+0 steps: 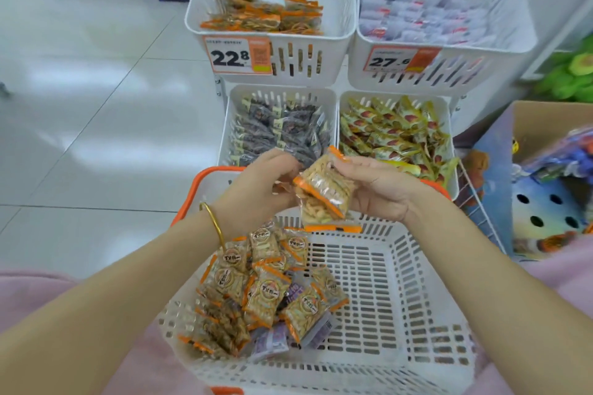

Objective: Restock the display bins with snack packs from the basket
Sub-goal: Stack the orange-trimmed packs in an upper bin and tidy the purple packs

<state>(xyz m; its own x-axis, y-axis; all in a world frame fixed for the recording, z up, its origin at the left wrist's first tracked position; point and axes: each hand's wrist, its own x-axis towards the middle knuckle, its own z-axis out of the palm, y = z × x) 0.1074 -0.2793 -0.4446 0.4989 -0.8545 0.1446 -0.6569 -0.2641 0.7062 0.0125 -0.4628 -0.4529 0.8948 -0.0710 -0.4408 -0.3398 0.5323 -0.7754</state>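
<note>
A white slatted basket (426, 269) sits closest, against pink clothing, with an orange handle (205, 183) at its far rim. A heap of loose packs (263, 292), clear with orange edges and round labels, fills the side of it below the left fingers, with a few purple ones mixed in.

Above the basket's far rim both hands meet on the held packs (324, 192), a small bundle of clear packs with orange edges. The right hand (378, 189) grips the bundle, its fingers (345, 162) curled over the upper end. The left hand (256, 192) has its fingers curled in around the bundle's left edge (how many packs it pinches is hard to tell). A gold bangle (213, 221) rings the left wrist.

Just beyond the fingers is the lower left bin (231, 125), holding dark packs (279, 128). Beside it, beyond the right fingers, the lower right bin (447, 125) holds yellow-green packs (394, 131) that spill over its near edge. Farther beyond, the upper left bin (327, 38) holds orange-edged packs (263, 16) and carries a price tag (237, 56) reading 22.8. The upper right bin (449, 48) holds pale packs with red marks (423, 3) (blurred) and a second tag (401, 59).

Well right of the fingers stands a cardboard box (545, 112). Pale floor tiles (96, 106) spread to their left.
</note>
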